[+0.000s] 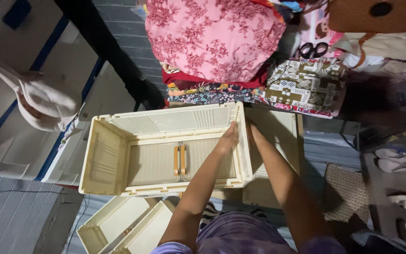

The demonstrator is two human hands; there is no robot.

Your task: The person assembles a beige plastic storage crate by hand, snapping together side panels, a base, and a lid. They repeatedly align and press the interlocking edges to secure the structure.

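While the left hand (227, 139) is pressing flat inside the cream crate's (104, 155) end wall, the right hand (251, 131) is gripping outside, fingers hidden.

A big white box (38, 117) with blue stripes lies at the left, beside the cream crate (118, 155). No labels, signs or screens can be seen.

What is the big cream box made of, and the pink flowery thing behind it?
The cream crate looks like hard moulded plastic: ribbed walls, a dull sheen, orange latches inside. The pink floral bundle seems to be soft woven cloth, probably cotton: it bulges and creases.
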